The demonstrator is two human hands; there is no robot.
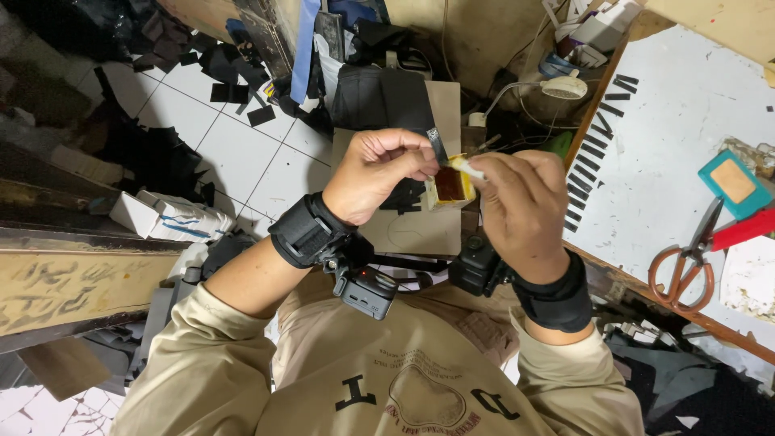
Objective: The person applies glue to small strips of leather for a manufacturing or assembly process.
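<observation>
Beside the white worktable [686, 161] with its scissors [686, 262] and teal box [733, 182], the left hand [375, 173] pinches a black strip [437, 145] over a small yellow glue tin [450, 186], while the right hand [521, 206] grips a pale applicator [468, 167] touching it.

Yellow tin [449, 187] with amber glue, black strip [437, 145], orange-handled scissors [686, 262], teal block [733, 182]
</observation>
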